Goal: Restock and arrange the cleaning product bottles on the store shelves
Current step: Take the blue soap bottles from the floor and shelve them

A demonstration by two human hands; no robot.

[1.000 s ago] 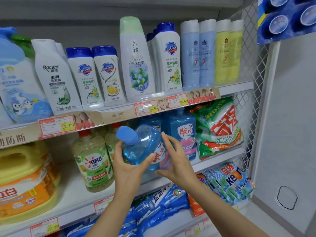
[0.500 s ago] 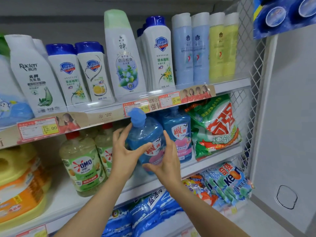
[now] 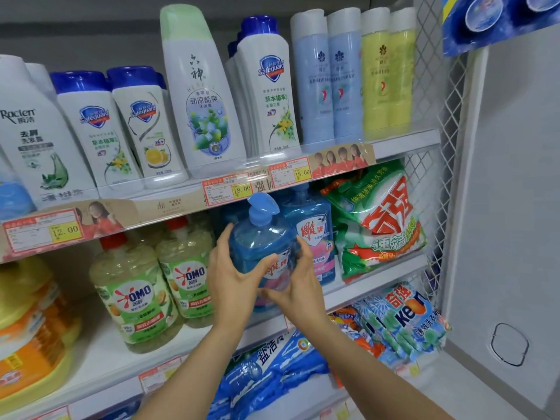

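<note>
A clear blue detergent bottle point(image 3: 260, 241) with a blue pump cap stands nearly upright at the front of the middle shelf point(image 3: 357, 286). My left hand point(image 3: 235, 275) grips its left side, thumb across the front. My right hand point(image 3: 298, 286) holds its lower right side, fingers curled round the label. A matching blue bottle point(image 3: 315, 228) stands just behind and to the right.
Two yellow-green OMO bottles point(image 3: 136, 295) stand to the left, a green and red powder bag point(image 3: 378, 222) to the right. Orange-yellow jugs point(image 3: 27, 331) fill the far left. Shampoo bottles point(image 3: 197, 95) line the upper shelf. Blue bags point(image 3: 272, 368) lie below; wire mesh point(image 3: 436, 183) closes the right side.
The blue bottle went from tilted, cap pointing left, to nearly upright, and both hands moved it up and back onto the middle shelf beside the matching bottle.
</note>
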